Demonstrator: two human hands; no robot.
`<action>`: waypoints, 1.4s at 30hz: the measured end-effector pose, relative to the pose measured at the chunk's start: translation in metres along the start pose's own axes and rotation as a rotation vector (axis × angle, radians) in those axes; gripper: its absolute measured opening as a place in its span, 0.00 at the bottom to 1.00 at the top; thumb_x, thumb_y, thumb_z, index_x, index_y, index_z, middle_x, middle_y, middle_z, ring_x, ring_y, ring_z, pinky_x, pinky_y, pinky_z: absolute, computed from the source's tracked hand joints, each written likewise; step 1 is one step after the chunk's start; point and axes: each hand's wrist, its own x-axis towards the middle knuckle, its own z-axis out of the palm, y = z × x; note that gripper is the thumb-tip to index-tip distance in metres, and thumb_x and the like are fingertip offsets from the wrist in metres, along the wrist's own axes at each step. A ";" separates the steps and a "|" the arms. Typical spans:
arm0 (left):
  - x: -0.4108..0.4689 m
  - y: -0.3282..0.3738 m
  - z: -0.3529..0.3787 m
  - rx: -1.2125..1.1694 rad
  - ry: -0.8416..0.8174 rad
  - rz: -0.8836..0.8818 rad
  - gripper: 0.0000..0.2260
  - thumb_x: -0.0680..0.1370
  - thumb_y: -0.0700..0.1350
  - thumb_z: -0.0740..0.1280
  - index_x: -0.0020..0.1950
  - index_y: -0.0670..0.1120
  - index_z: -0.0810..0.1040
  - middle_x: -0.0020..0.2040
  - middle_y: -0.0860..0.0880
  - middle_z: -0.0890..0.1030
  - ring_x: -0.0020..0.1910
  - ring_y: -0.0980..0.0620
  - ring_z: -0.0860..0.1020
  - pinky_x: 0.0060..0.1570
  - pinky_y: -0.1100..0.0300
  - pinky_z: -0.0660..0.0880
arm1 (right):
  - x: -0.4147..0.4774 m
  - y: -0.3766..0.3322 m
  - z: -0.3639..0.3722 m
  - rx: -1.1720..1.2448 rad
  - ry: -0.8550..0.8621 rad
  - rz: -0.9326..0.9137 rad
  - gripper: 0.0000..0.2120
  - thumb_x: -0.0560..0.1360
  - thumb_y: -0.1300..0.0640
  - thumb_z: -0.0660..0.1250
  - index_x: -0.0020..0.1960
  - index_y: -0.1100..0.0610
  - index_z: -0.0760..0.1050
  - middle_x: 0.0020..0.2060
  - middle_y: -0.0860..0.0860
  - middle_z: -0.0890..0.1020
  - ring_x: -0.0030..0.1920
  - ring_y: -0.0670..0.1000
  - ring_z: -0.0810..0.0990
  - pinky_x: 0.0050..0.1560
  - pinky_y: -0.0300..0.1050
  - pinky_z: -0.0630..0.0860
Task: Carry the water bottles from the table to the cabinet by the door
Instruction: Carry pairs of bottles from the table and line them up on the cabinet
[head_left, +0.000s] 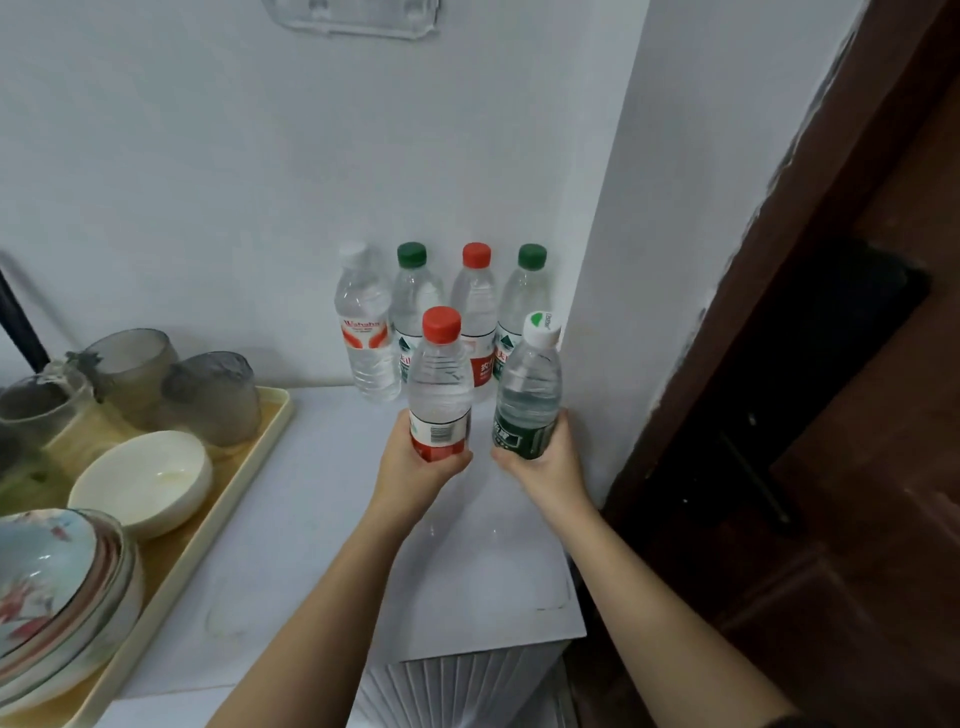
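My left hand (415, 462) grips a red-capped water bottle (440, 379) by its lower red label. My right hand (545, 462) grips a white-capped bottle with a dark green label (530, 387). Both bottles are upright, just above the white cabinet top (322, 519). Behind them several water bottles stand in a row against the wall: a white-capped one (363, 322), a green-capped one (413, 291), a red-capped one (475, 291) and another green-capped one (530, 291).
A beige tray (244, 483) on the left holds grey glass cups (208, 395), a white bowl (145, 480) and stacked patterned bowls (57, 587). A dark wooden door (831, 364) stands at the right. The white wall corner (597, 312) is close beside the right bottle.
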 end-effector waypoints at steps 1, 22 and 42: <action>0.004 -0.002 0.001 0.001 -0.003 -0.004 0.24 0.67 0.38 0.78 0.60 0.48 0.74 0.51 0.50 0.82 0.50 0.51 0.82 0.48 0.57 0.80 | 0.003 0.001 0.001 -0.011 0.005 0.003 0.30 0.65 0.68 0.78 0.60 0.55 0.68 0.49 0.43 0.79 0.48 0.42 0.80 0.42 0.27 0.75; 0.072 -0.003 0.024 0.289 0.022 0.125 0.29 0.63 0.45 0.83 0.60 0.45 0.74 0.52 0.52 0.80 0.49 0.53 0.77 0.47 0.62 0.72 | 0.046 0.021 0.003 -0.268 0.258 -0.170 0.22 0.65 0.57 0.81 0.50 0.55 0.71 0.47 0.50 0.75 0.45 0.48 0.76 0.43 0.30 0.70; 0.087 -0.005 0.034 0.392 0.008 0.175 0.30 0.60 0.48 0.83 0.56 0.43 0.75 0.52 0.46 0.81 0.52 0.46 0.78 0.51 0.49 0.77 | 0.054 0.020 0.002 -0.331 0.241 -0.124 0.20 0.68 0.58 0.79 0.43 0.55 0.66 0.38 0.57 0.75 0.38 0.57 0.75 0.37 0.39 0.71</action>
